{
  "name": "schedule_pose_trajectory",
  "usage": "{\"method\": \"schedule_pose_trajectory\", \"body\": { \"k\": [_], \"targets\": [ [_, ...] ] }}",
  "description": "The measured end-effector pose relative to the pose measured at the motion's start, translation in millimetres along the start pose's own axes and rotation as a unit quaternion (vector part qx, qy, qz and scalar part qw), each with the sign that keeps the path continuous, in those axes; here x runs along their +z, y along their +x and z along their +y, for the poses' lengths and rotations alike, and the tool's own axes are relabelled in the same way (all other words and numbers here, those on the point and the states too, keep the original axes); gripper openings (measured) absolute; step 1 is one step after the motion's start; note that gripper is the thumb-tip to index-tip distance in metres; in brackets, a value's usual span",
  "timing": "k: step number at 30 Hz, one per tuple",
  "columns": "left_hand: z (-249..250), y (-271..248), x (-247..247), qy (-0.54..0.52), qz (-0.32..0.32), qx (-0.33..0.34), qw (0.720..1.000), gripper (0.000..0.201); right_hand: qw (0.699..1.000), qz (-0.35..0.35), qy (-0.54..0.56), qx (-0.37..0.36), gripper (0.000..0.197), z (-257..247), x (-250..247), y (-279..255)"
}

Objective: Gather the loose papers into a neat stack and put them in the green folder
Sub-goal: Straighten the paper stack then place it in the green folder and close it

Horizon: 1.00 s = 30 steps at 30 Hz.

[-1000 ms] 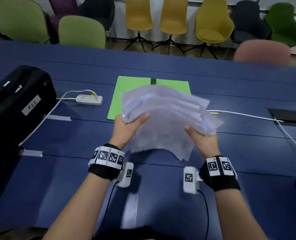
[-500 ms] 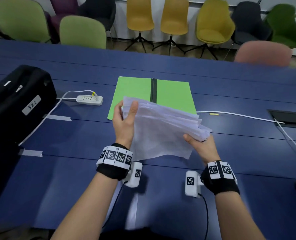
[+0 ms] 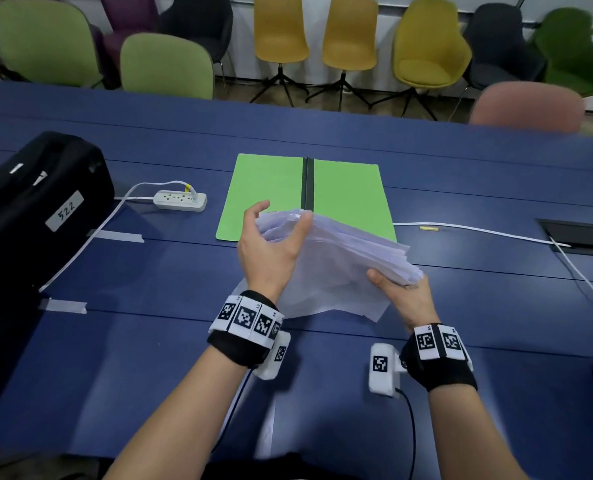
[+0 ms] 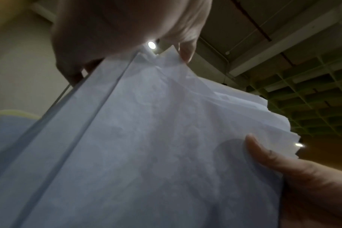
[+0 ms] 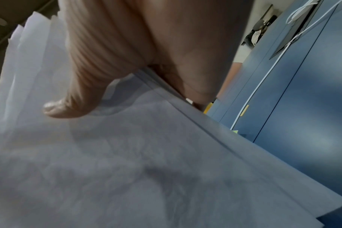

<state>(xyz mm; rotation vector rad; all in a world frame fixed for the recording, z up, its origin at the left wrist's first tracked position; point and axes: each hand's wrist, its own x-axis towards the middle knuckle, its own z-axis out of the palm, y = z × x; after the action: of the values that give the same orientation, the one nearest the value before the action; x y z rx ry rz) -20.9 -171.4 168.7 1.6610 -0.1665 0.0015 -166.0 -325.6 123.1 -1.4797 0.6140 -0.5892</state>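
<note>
- Right hand grip: thumb on top, fingers under, pinching the right edge of the paper stack. Same pinch up close in the right wrist view.
- Left hand grip: loosened off, fingers spread and only lightly curled, cupping the top-left corner of the sheets rather than clamping. Thumb tip just touching the top edge.
- Compared with a second ago: was a wide, messy fan with both hands clamping the near corners. Now pulled in a lot tighter, left hand slid up to the far corner to square things.
- Still not neat though. Left wrist view shows staggered edges stepping out on the far side, plus a couple of sheets sagging down toward the blue worktop.
- Stack held in the air, just over the near edge of the green folder, which lies open and flat with nothing in it.
- Guessing a tap or two on the worktop to line up edges, then onto one half of the folder. Main risk: loose bottom sheets slipping out.
</note>
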Motion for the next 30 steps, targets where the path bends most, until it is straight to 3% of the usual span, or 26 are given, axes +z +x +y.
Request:
{"method": "schedule_pose_trajectory", "body": {
  "k": [3, 9, 15, 17, 21, 23, 27, 30],
  "targets": [
    [-5, 4, -3, -0.027, 0.053, -0.016, 0.998, 0.070, 1.000, 0.001, -0.004, -0.001, 0.026, 1, 2, 1],
    [-6, 4, 1, -0.021, 0.042, -0.008, 0.999, 0.065, 1.000, 0.000, 0.006, 0.008, 0.028, 3, 3, 2],
    [-7, 13, 2, -0.045, 0.057, -0.023, 0.997, 0.033, 1.000, 0.017, 0.011, 0.014, 0.025, 3, 2, 2],
    [-6, 9, 3, -0.055, 0.057, -0.019, 0.997, 0.040, 1.000, 0.018, 0.014, 0.019, 0.025, 3, 2, 1],
    [0, -1, 8, 0.022, 0.033, -0.003, 0.999, 0.056, 1.000, 0.020, 0.012, 0.020, 0.026, 3, 1, 0],
    [0, 1, 9, 0.034, 0.057, -0.021, 0.998, 0.050, 0.999, 0.031, 0.015, 0.016, 0.024, 2, 2, -1],
    [-4, 8, 8, -0.040, 0.067, -0.004, 0.997, 0.022, 0.997, 0.072, 0.031, -0.010, 0.016, -3, 5, -1],
    [-10, 10, 6, -0.067, 0.051, 0.012, 0.996, 0.040, 0.995, 0.092, 0.035, -0.018, 0.011, -8, 6, 1]
  ]
}}
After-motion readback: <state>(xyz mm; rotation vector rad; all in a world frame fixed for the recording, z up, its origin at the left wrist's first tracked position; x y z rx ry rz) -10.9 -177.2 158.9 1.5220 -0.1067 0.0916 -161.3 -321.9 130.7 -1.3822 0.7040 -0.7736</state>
